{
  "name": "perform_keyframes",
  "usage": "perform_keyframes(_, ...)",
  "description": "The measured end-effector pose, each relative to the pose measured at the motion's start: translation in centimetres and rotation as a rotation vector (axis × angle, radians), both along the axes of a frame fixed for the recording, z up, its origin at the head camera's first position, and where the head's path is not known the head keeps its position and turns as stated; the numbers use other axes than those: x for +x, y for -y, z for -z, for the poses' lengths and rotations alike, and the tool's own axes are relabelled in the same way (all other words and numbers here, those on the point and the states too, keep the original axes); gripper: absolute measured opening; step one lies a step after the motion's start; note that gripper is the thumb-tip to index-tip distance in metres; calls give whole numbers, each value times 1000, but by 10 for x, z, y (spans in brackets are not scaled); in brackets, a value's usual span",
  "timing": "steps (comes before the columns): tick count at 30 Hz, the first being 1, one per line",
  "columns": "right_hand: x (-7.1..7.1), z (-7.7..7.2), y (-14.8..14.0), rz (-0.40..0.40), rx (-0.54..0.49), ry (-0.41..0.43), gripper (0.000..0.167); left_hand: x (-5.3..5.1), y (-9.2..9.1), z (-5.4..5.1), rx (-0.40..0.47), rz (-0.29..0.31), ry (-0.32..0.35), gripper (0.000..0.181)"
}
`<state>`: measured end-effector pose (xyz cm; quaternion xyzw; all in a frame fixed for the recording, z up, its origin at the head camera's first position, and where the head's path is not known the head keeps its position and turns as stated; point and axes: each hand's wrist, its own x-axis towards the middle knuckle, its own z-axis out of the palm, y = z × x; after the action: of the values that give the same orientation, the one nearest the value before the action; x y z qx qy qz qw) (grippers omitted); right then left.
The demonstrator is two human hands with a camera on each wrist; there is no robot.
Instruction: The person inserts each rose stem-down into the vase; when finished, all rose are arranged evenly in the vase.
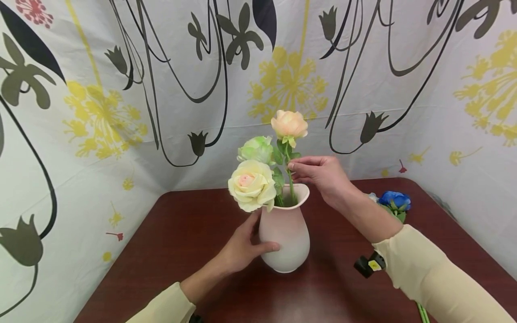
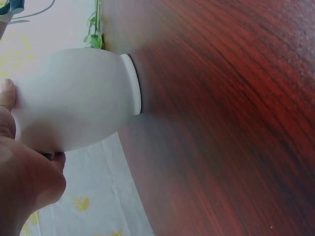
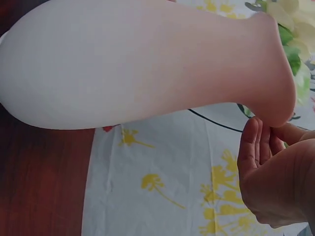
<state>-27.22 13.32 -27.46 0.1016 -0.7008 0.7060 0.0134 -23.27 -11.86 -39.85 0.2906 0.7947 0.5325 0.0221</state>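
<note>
A pale pinkish-white vase (image 1: pixel 284 240) stands upright on the dark red wooden table. My left hand (image 1: pixel 240 246) holds its left side, thumb across the front and fingers behind; in the left wrist view, that hand (image 2: pixel 29 172) lies against the vase body. Above the mouth, my right hand (image 1: pixel 323 177) pinches the stem of a peach rose (image 1: pixel 289 124), whose lower end is inside the vase. A cream rose (image 1: pixel 251 186) and a greenish-white rose (image 1: pixel 256 150) lean left over the rim. In the right wrist view, the rim hides the fingertips of the right hand (image 3: pixel 275 177).
Beyond my right forearm, a blue flower (image 1: pixel 395 200) lies on the table (image 1: pixel 194 233) with a paler bloom beside it. Green stems (image 1: pixel 422 312) stick out below the right sleeve. A patterned white curtain (image 1: pixel 173 112) surrounds the back and sides.
</note>
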Motion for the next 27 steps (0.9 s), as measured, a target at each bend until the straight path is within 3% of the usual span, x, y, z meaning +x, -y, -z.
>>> perform_keyframes(8,7,10,3,5,119,30,30,0,0,0,-5,4,-10,93)
perform_keyframes(14,10,13,1,-20,155,9,27,-1,0,0,-8,5,-11,93)
perform_keyframes(21,15,11,-2,-33,286,-26,28,-2,0,1,-3,3,-6,93)
perform_keyframes(27,18,10,-2,3,287,-27,32,-1,0,1,-6,5,-6,93)
